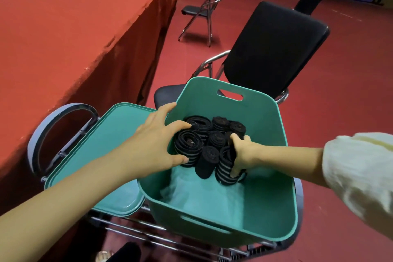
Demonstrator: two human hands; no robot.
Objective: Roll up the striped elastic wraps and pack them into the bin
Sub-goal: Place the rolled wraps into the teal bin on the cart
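Packing step, by the look of it, with the rolling seemingly done: no loose wrap in sight. Both hands down inside the bin [265, 117], set on a chair [274, 49]. Left hand [158, 140] curled round a big roll [187, 148] at nine o'clock of the bundle, thumb on the near side, fingers over the far edge. Right hand [244, 154] clamped on a striped roll [224, 166] at five o'clock of the bundle, fingers wrapped down its side. Neither hand empty, neither spread wide.

Rolled wraps [217, 134] standing on end, bunched and touching one another in the twelve o'clock half of the bin. Six o'clock half of the floor bare. Black with thin grey stripes on the sides, dark spirals on top. Some wound tight, the big roll looser, with an open centre. Soft and springy at a guess, so prone to uncoiling if let go carelessly.

Next move, as a judgement: seating the two gripped rolls upright and snug against their neighbours, pressing down before letting go, to keep the tails tucked. After that, probably fitting the lid [102, 147], lying at nine o'clock just beside the bin.

Red-covered table [74, 27] at ten o'clock; cream sleeve [357, 172] at three o'clock.
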